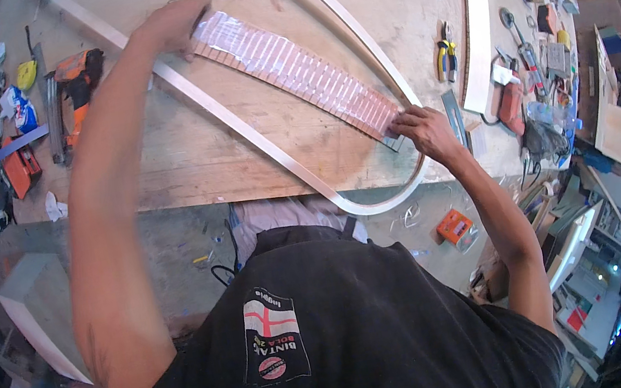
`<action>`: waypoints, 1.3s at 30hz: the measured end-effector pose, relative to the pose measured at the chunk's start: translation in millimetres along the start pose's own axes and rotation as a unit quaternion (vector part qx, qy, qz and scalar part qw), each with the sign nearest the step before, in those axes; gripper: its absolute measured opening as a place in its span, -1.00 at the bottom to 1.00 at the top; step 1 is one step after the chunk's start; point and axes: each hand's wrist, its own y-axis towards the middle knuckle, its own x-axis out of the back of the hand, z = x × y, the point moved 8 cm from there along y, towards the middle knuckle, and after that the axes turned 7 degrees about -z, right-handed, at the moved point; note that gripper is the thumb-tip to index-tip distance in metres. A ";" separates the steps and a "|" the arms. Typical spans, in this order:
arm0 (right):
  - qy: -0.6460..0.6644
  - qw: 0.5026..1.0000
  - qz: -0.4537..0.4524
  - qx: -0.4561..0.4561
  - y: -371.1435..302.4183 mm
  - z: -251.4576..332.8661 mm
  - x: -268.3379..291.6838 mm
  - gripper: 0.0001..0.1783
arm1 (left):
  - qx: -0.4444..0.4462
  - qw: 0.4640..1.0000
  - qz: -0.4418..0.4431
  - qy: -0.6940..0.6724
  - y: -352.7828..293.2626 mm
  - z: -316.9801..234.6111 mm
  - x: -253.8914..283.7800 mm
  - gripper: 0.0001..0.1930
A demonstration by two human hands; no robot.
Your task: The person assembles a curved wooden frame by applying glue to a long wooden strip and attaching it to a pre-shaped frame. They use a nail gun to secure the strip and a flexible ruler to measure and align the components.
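A reddish-brown slatted wooden strip (297,71), crossed by pale lines and with a shiny film-like patch at its far end, slants over the workbench. At its far left end is my left hand (179,26), slightly blurred, closed on the edge with its fingertips partly hidden. My right hand (426,130) pinches the near right end between thumb and fingers. Around the strip lies a long pale U-shaped wooden frame (241,130). Its rounded end reaches past the bench's front edge, and my right hand is right over that curve.
An orange-and-black nail gun (77,73) and a yellow tape measure (27,74) lie on the left of the workbench (185,187). On the right are yellow-handled pliers (446,54), a curved white panel (475,32) and a red power tool (511,107). An orange box (455,227) sits on the floor.
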 end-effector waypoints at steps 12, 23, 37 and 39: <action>0.014 0.985 -0.160 0.061 290.9 101.9 26.2 -0.62 | -0.064 0.996 -0.045 -0.032 1.0 9.6 -4.0 -0.07; -0.023 0.989 -0.037 0.143 331.2 109.3 -8.3 -0.59 | -0.062 0.994 -0.036 -0.076 21.8 32.7 -36.5 0.00; -0.044 0.988 0.034 0.144 148.0 70.3 -7.3 -0.57 | 0.002 0.999 -0.044 -0.030 -3.1 15.4 -8.4 -0.11; -0.042 0.989 0.019 0.142 121.2 61.5 -9.3 -0.55 | -0.010 0.999 -0.050 -0.004 -4.6 12.9 -15.1 -0.17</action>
